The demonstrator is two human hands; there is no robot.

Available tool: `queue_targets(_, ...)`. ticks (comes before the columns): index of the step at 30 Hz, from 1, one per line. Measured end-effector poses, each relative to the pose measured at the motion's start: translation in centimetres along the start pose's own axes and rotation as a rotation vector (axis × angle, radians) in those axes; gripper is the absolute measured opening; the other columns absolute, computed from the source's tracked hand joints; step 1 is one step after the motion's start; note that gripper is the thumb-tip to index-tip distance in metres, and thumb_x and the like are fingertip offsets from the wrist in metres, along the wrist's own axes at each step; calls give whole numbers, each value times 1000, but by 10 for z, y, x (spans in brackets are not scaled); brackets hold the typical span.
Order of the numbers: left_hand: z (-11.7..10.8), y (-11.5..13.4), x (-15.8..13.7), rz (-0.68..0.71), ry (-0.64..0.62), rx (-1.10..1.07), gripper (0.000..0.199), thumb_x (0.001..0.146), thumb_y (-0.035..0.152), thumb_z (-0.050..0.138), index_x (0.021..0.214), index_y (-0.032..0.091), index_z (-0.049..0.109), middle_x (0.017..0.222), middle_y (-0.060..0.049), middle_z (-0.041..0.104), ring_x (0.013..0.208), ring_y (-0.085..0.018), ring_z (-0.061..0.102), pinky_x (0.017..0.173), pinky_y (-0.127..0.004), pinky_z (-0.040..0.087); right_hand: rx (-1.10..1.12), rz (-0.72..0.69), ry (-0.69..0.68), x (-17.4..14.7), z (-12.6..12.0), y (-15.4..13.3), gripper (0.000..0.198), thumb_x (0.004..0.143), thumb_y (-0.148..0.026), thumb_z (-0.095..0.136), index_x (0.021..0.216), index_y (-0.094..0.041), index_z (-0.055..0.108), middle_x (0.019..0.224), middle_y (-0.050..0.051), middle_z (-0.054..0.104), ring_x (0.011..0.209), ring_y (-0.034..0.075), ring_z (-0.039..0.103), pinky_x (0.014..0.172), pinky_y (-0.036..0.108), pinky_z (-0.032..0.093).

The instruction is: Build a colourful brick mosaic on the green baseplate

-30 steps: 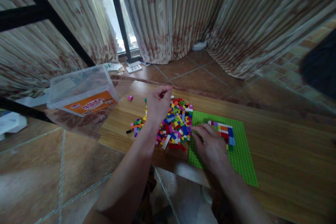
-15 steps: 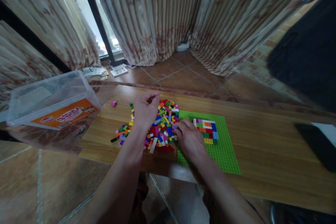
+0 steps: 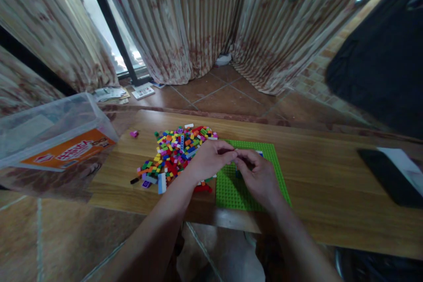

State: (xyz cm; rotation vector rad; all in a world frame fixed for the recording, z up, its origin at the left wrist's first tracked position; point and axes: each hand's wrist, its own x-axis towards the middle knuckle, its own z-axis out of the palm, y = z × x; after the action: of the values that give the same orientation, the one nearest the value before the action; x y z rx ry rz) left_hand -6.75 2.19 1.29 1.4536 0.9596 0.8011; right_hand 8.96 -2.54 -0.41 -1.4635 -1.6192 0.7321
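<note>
My left hand (image 3: pixel 211 158) reaches over the right edge of the loose toy brick pile (image 3: pixel 175 154), thumb and fingers pinched together. My right hand (image 3: pixel 259 176) is above the green baseplate (image 3: pixel 231 196), and its fingertips meet those of the left. Whatever the two pinches hold is hidden behind the fingers or too small to name. A small dark green piece (image 3: pixel 237 172) shows just under the right fingertips; I cannot tell if it is held. Most of the built block of coloured bricks on the plate is covered by my right hand, with only a bit of its white and blue top edge (image 3: pixel 260 153) showing.
A clear plastic bin (image 3: pixel 99 119) with an orange label stands left of the wooden table (image 3: pixel 324 185). One pink brick (image 3: pixel 134 134) lies apart at the table's far left. To the right rest a black flat object (image 3: pixel 386 176) and white paper (image 3: pixel 399 163).
My left hand has come right from above the pile to the baseplate. My right hand has left the pile's edge and moved right, and the fingertips now meet. The view has shifted slightly.
</note>
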Motion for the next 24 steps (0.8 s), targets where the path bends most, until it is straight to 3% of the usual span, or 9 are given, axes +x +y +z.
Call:
queue_targets(4, 13, -3, 6, -79, 42, -59, 14, 79, 25, 62, 78, 14, 71, 61, 1, 63, 54, -9, 54, 54, -21, 43, -9, 12, 44, -3, -5, 3, 21, 85, -35, 62, 99, -22, 70, 93, 5, 71, 81, 19, 65, 75, 33, 50)
queue_targets(10, 31, -10, 13, 13, 27, -37, 20, 83, 31, 59, 81, 15, 72, 68, 0, 67, 59, -10, 56, 56, -21, 43, -76, -57, 52, -5, -32, 2, 20, 87, -34, 62, 98, -22, 72, 90, 4, 69, 77, 16, 63, 72, 30, 49)
queue_targets(14, 31, -18, 18, 35, 85, 112, 24, 85, 33, 55, 81, 16, 72, 67, 0, 67, 61, -12, 57, 56, -22, 43, -119, 28, 20, -6, -63, 22, 22, 83, -40, 66, 94, -23, 75, 97, 6, 67, 83, 18, 63, 72, 32, 50)
queue_targets(17, 28, -19, 20, 54, 104, 205, 23, 85, 31, 55, 81, 16, 72, 68, 0, 68, 63, -13, 58, 58, -22, 44, -177, 93, -38, -10, -77, 38, 22, 80, -43, 69, 91, -25, 76, 103, 6, 65, 94, 22, 62, 82, 37, 49)
queue_targets(24, 29, -11, 17, 44, 62, 265, 21, 84, 26, 55, 85, 16, 74, 74, -2, 71, 66, -14, 60, 60, -23, 46, -199, 71, -82, -13, -72, 44, 16, 78, -40, 71, 88, -29, 77, 109, 4, 63, 101, 23, 60, 89, 40, 47)
